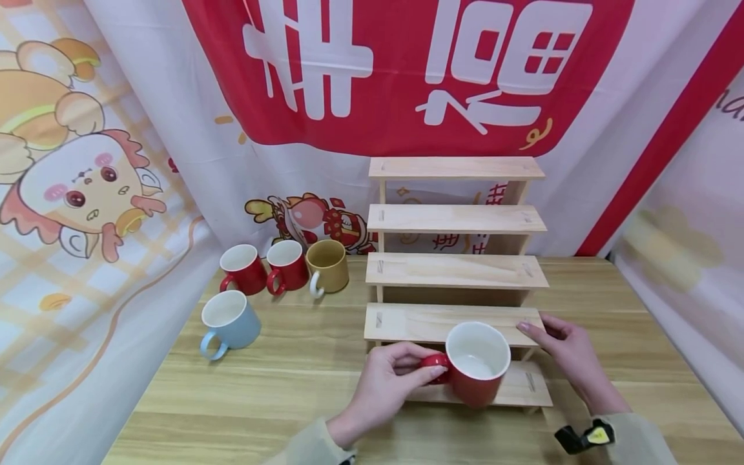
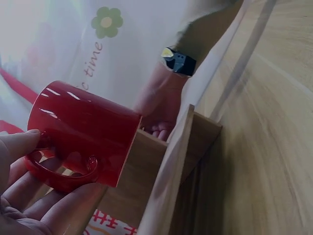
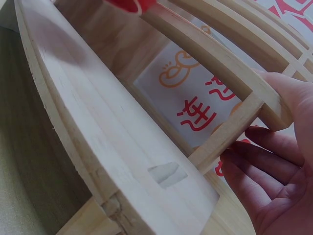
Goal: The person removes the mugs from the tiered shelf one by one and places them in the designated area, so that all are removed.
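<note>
A red mug [image 1: 478, 368] with a white inside is held by its handle in my left hand [image 1: 392, 381], in front of the lowest steps of a wooden stepped shelf [image 1: 453, 321]. In the left wrist view the mug [image 2: 85, 132] lies sideways across the picture, with fingers around its handle. My right hand [image 1: 566, 349] holds the right end of the second step from the bottom. In the right wrist view that hand [image 3: 279, 171] has its thumb over the board's end and its fingers beside the upright below.
Two red mugs [image 1: 244, 270], a mustard mug with a white handle [image 1: 330, 268] and a light blue mug [image 1: 235, 323] stand at the left on the wooden table [image 1: 279, 400]. Printed cloth [image 1: 192, 77] hangs behind and along both sides.
</note>
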`<state>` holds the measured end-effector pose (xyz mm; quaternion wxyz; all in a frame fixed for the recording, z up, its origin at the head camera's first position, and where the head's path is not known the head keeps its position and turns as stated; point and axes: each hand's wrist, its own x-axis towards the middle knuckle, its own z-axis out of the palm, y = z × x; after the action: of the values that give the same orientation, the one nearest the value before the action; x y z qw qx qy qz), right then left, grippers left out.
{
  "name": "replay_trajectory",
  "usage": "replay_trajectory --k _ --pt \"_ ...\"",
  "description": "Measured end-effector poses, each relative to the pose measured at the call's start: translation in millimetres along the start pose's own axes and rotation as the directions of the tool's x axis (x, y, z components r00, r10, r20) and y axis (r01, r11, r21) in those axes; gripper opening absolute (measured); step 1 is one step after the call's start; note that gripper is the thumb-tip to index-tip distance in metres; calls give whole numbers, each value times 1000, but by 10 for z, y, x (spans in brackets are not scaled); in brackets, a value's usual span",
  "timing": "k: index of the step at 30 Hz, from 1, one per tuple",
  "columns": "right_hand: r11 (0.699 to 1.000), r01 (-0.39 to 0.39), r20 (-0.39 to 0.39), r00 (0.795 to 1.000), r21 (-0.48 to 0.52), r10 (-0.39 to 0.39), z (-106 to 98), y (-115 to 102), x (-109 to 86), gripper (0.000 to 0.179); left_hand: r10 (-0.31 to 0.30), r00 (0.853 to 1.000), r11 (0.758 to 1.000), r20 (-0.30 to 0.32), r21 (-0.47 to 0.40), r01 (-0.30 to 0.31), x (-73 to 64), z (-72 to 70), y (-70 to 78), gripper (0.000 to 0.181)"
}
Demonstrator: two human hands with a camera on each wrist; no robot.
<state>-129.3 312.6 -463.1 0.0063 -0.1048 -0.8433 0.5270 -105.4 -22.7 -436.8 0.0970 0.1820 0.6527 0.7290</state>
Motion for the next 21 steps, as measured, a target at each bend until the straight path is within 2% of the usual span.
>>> replay_trajectory --k 6,14,21 --pt "1000 11 -8 1000 10 -11 2 15 5 74 -26 1000 999 -7 -20 26 -24 -171 112 20" --pt "1000 0 5 1000 7 0 -4 26 1 76 -48 997 999 -66 5 49 -97 -430 295 23" --pt "1000 11 -2 1000 10 -11 -1 30 7 74 -16 981 998 -192 62 29 -167 -669 482 21"
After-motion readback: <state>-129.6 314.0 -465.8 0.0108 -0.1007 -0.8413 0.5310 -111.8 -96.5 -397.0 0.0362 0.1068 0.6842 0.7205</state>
